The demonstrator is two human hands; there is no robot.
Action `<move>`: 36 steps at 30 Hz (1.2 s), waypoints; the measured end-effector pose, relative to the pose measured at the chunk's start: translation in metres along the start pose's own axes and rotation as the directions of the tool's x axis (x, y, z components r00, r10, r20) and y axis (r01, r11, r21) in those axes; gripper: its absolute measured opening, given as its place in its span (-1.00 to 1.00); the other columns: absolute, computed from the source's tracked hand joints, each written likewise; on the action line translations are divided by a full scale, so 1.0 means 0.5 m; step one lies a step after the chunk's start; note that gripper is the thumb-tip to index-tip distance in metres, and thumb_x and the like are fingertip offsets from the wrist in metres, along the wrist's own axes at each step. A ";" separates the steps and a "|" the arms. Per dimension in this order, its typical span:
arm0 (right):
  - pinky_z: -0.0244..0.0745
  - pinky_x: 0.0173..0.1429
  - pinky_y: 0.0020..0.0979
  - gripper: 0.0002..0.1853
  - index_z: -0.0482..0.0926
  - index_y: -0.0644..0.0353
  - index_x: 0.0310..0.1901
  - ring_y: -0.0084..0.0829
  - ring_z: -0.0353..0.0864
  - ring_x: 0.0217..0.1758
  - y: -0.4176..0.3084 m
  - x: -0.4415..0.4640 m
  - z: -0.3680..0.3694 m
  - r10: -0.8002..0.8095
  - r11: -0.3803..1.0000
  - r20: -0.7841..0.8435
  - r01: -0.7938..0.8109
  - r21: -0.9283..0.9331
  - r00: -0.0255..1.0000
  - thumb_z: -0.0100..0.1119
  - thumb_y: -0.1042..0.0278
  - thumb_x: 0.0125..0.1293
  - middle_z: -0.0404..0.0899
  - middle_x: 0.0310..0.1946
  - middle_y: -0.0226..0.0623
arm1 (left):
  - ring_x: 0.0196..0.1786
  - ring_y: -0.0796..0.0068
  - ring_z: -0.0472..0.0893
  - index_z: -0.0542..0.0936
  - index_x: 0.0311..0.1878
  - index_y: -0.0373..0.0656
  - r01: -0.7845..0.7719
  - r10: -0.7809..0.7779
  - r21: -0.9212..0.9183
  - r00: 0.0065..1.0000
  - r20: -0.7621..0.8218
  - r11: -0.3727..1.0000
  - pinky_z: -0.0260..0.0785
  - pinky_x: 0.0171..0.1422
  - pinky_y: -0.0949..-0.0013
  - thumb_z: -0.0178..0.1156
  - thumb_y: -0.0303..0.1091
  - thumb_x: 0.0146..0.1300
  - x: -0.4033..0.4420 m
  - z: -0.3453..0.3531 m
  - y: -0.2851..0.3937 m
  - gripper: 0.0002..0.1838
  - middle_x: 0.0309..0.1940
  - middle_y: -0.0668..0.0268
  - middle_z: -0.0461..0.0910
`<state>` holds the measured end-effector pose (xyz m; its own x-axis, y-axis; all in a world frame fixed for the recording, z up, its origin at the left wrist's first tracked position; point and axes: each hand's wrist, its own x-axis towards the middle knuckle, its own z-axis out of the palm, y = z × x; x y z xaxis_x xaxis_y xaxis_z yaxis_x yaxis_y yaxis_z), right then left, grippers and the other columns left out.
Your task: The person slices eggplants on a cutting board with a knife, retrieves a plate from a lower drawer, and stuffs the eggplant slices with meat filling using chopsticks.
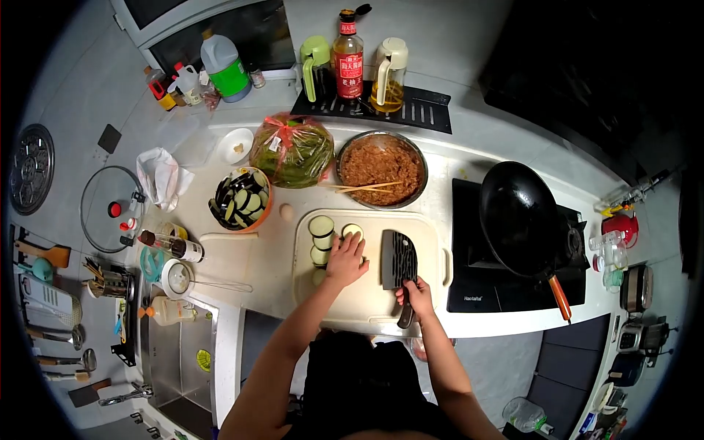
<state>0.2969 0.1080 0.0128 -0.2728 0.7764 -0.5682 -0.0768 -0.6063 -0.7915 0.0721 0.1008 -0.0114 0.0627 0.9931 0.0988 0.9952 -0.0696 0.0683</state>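
My right hand (417, 297) grips the dark handle of a cleaver (398, 260). The broad black-patterned blade lies over the right part of a cream cutting board (429, 242). On the same board, my left hand (346, 260) rests with its fingers stretched forward over eggplant slices, partly covering them. One round pale slice (353, 230) shows just past the fingertips. Left of that hand, several more eggplant slices (321, 226) lie in a column. The blade and my left hand are apart.
Behind the board stand a bowl of minced meat (381, 158) with chopsticks across it and a bag of green vegetables (293, 150). A bowl of cut eggplant (240, 199) and an egg (286, 212) are left. A wok (517, 213) sits on the stove; a sink (176, 352) is lower left.
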 end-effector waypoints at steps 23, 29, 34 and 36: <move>0.41 -0.42 -0.56 -0.78 0.33 0.29 -0.16 -0.58 0.41 -0.54 0.026 0.034 -0.009 -0.191 0.980 0.059 0.194 -0.051 0.980 0.09 0.56 0.18 0.46 -0.47 -0.36 | -0.28 0.24 0.52 0.54 -0.23 -0.14 0.392 -0.591 -0.625 0.795 -0.139 0.675 0.39 -0.22 0.28 0.19 -0.57 -0.06 -0.078 0.011 -0.014 -0.74 -0.31 0.20 0.48; 0.45 -0.26 -0.51 -0.73 0.29 0.31 -0.07 -0.51 0.49 -0.40 0.068 0.023 0.039 -0.151 0.985 0.119 0.160 -0.065 0.981 0.04 0.58 0.20 0.48 -0.37 -0.30 | -0.46 0.59 0.54 0.54 -0.33 -0.26 0.257 -0.771 -0.863 0.601 -0.210 0.436 0.39 -0.37 0.52 0.14 -0.63 0.07 -0.107 0.049 -0.055 -0.90 -0.46 0.30 0.58; 0.44 -0.40 -0.51 -0.78 0.34 0.35 -0.14 -0.52 0.48 -0.47 0.125 0.064 0.069 -0.238 0.751 0.232 0.330 -0.572 0.943 0.05 0.51 0.19 0.51 -0.39 -0.27 | -0.47 0.54 0.55 0.56 -0.29 -0.22 0.283 -0.765 -0.895 0.637 -0.093 0.344 0.39 -0.36 0.50 0.13 -0.60 0.08 -0.136 0.071 -0.101 -0.88 -0.49 0.29 0.59; 0.41 -0.52 -0.51 -0.80 0.38 0.36 -0.19 -0.53 0.48 -0.56 0.088 0.052 0.082 0.055 0.836 0.261 0.099 -0.540 0.964 0.05 0.46 0.20 0.52 -0.45 -0.27 | -0.49 0.51 0.56 0.57 -0.28 -0.20 0.274 -0.739 -0.910 0.672 -0.049 0.310 0.38 -0.37 0.48 0.13 -0.59 0.07 -0.140 0.074 -0.115 -0.86 -0.50 0.28 0.59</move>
<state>0.2470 0.0943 -0.0275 -0.5170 0.6702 -0.5325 0.4273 -0.3370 -0.8390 0.0133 0.0386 -0.0589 -0.6970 0.7141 0.0648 0.2578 0.1653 0.9519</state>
